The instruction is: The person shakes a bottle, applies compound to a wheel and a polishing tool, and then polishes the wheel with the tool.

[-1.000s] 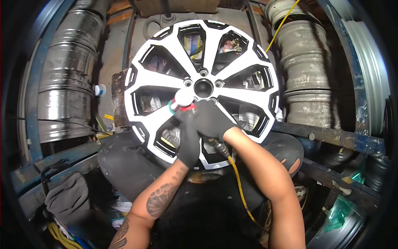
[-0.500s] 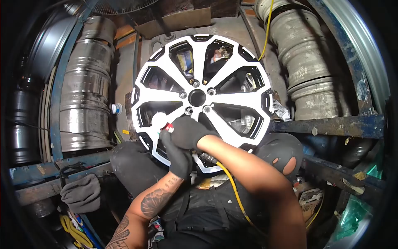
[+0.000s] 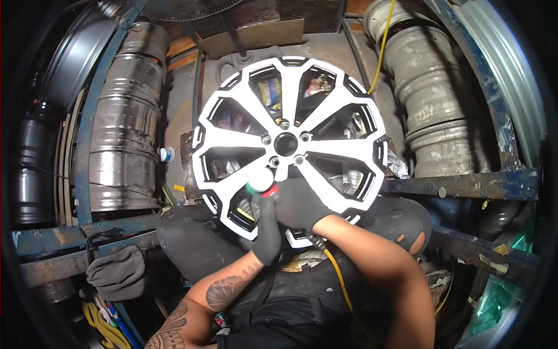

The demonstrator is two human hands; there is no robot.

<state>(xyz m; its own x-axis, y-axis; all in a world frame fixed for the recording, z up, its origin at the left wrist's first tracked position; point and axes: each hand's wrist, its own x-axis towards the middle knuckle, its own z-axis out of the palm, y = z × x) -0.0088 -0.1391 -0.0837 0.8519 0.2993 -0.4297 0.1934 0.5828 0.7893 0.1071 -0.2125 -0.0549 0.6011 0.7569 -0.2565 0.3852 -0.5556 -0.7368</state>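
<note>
A large black-and-white alloy wheel (image 3: 340, 146) faces up in front of me. Over its lower spokes, my gloved right hand (image 3: 299, 203) wraps round a small air sander (image 3: 270, 191) with a red part at its head. The tool's round white pad (image 3: 261, 179) is over a spoke at the lower left; contact is hard to make out. My gloved left hand (image 3: 268, 230) grips the sander's head from below, its fingers partly hidden. A yellow air hose (image 3: 338, 273) runs from a fitting below my right hand down past my right forearm.
Bare metal rims are stacked at left (image 3: 125, 128) and right (image 3: 433, 99). Blue frame bars (image 3: 465, 185) flank my knees. A grey cloth (image 3: 116, 272) hangs at lower left, and a fan (image 3: 186, 9) stands at the top. Green plastic (image 3: 491, 308) lies lower right.
Both hands and the sander have moved right and slightly down in view, with the pad shifting closer to the hub. The wheel also sits slightly lower and farther right in the picture.
</note>
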